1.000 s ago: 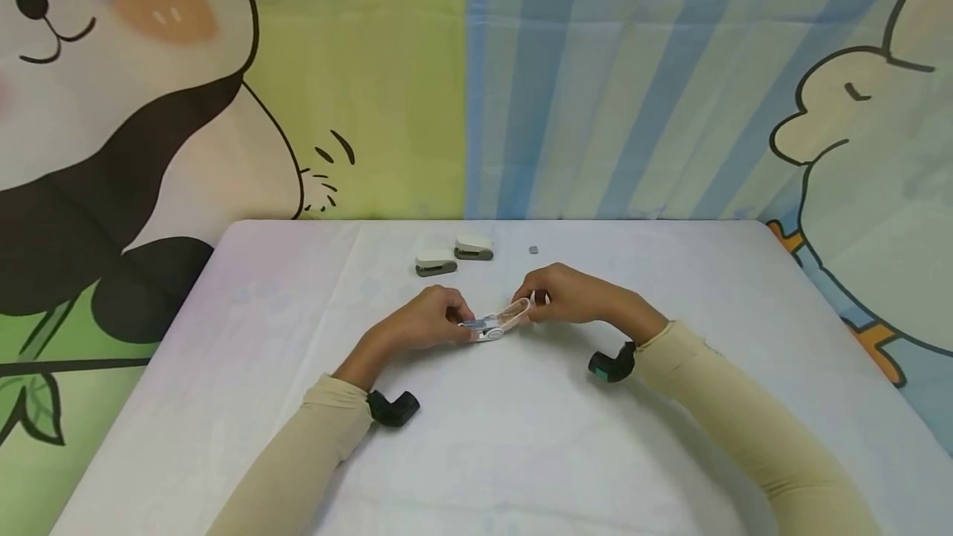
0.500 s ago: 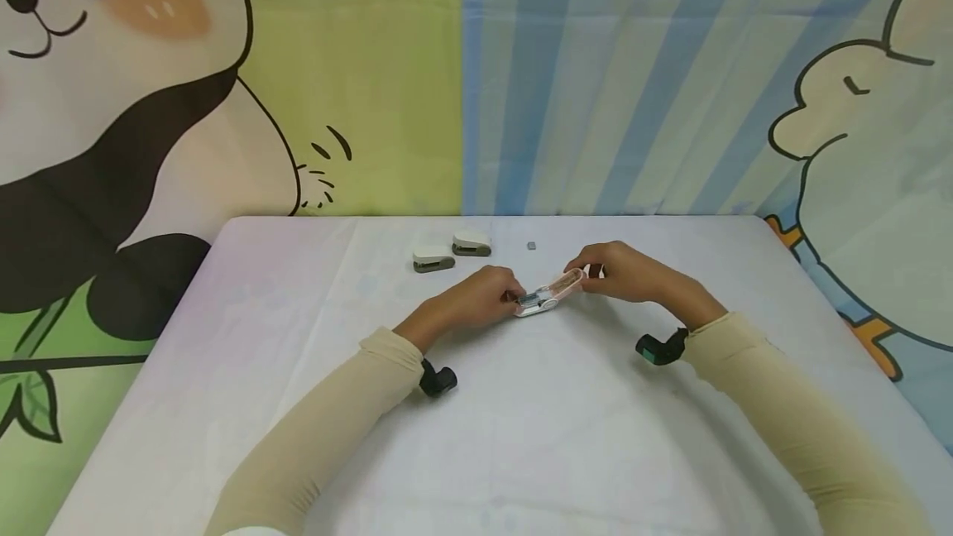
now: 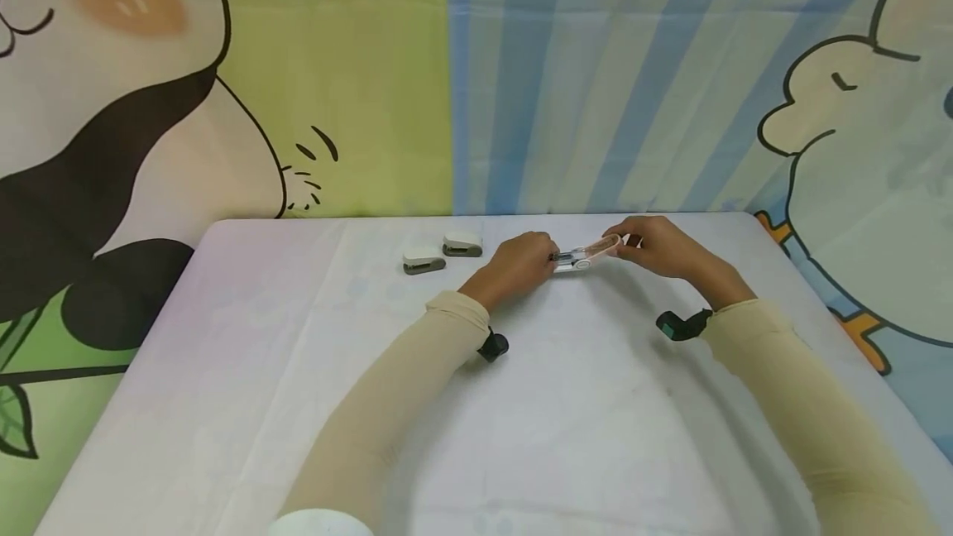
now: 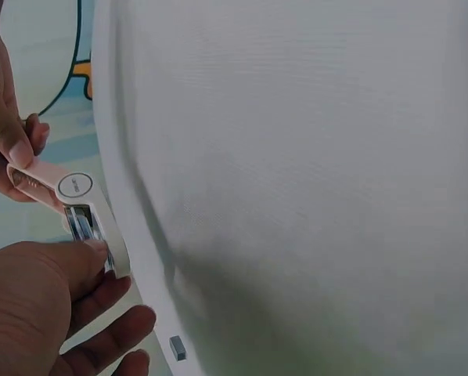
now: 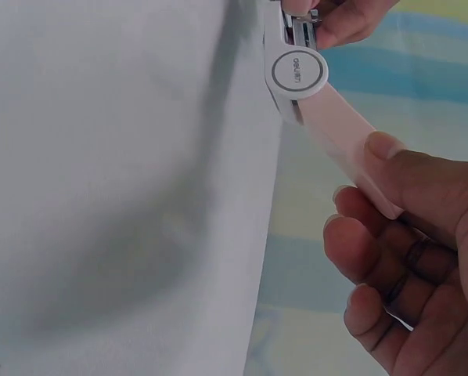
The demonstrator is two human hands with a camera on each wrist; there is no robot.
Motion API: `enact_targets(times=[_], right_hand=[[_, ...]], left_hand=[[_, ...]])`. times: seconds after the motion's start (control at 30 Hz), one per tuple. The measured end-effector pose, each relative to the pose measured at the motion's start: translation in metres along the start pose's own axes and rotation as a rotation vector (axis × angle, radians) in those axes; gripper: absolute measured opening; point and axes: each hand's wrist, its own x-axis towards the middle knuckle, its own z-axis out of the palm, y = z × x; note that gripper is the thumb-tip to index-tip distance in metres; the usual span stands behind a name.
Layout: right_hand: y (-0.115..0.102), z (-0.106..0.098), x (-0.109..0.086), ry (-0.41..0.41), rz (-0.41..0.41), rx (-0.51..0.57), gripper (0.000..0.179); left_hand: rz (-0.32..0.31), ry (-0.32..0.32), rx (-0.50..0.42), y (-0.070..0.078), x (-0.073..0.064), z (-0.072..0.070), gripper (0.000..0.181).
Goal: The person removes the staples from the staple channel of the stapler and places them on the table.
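A pink-and-white stapler (image 3: 583, 263), swung wide at its round hinge, is held above the far part of the table. My left hand (image 3: 524, 263) pinches the white base end, with the thumb over the metal staple channel (image 4: 82, 223) in the left wrist view. Between thumb and fingers, my right hand (image 3: 658, 245) grips the end of the pink arm (image 5: 347, 137). Its other fingers curl loosely below. A small grey block of staples (image 4: 178, 348) lies near the table's edge in the left wrist view; in the head view it does not show.
Two small white-and-grey staplers (image 3: 424, 261) stand on the table left of my left hand. The white-covered table (image 3: 566, 404) ends at the back against a patterned cloth (image 3: 596, 81). A black wrist camera (image 3: 681, 325) hangs below my right wrist.
Both hands have carried the opened stapler right and toward the table's far edge. The left forearm now reaches further across. The grey staple block has gone out of sight in the head view.
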Motion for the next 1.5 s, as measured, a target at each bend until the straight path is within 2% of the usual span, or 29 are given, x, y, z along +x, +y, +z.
enact_targets(times=[0.13, 0.27, 0.4, 0.53, 0.67, 0.83, 0.97, 1.03, 1.13, 1.23, 1.4, 1.5], right_hand=[[0.008, 0.003, 0.007, 0.016, 0.032, 0.009, 0.033], [0.012, 0.010, 0.015, 0.002, 0.044, 0.031, 0.033], [0.014, 0.013, 0.019, -0.013, 0.054, 0.002, 0.033], [0.016, 0.013, 0.022, -0.043, 0.092, -0.014, 0.035], [0.014, 0.013, 0.024, -0.082, 0.133, 0.007, 0.040], [0.006, 0.006, 0.023, -0.065, 0.099, -0.014, 0.046], [0.001, 0.001, 0.020, 0.042, 0.046, -0.033, 0.043], [-0.001, 0.003, 0.021, 0.107, 0.033, -0.023, 0.041], [-0.008, 0.010, 0.026, 0.166, 0.030, 0.010, 0.038], [-0.020, 0.018, 0.035, 0.176, 0.022, 0.058, 0.036], [-0.048, 0.031, 0.057, 0.156, -0.075, 0.106, 0.034], [-0.065, 0.040, 0.072, 0.146, -0.137, 0.126, 0.033]], left_hand=[[-0.073, 0.029, 0.032, 0.003, 0.010, 0.001, 0.021], [-0.146, 0.031, 0.114, 0.005, 0.014, 0.007, 0.019], [-0.170, 0.045, 0.155, 0.006, 0.019, 0.014, 0.019], [-0.182, 0.062, 0.115, 0.005, 0.019, 0.017, 0.020], [-0.176, 0.027, 0.048, 0.001, 0.017, 0.013, 0.023], [-0.133, 0.008, -0.035, -0.012, 0.015, -0.003, 0.040], [-0.098, 0.057, -0.137, -0.027, 0.006, -0.022, 0.042], [-0.080, 0.095, -0.150, -0.037, 0.000, -0.030, 0.040], [-0.086, 0.132, -0.159, -0.053, -0.014, -0.036, 0.038], [-0.121, 0.120, -0.143, -0.070, -0.031, -0.041, 0.040], [-0.203, 0.054, -0.055, -0.097, -0.057, -0.052, 0.053], [-0.231, 0.024, -0.079, -0.109, -0.071, -0.060, 0.062]])
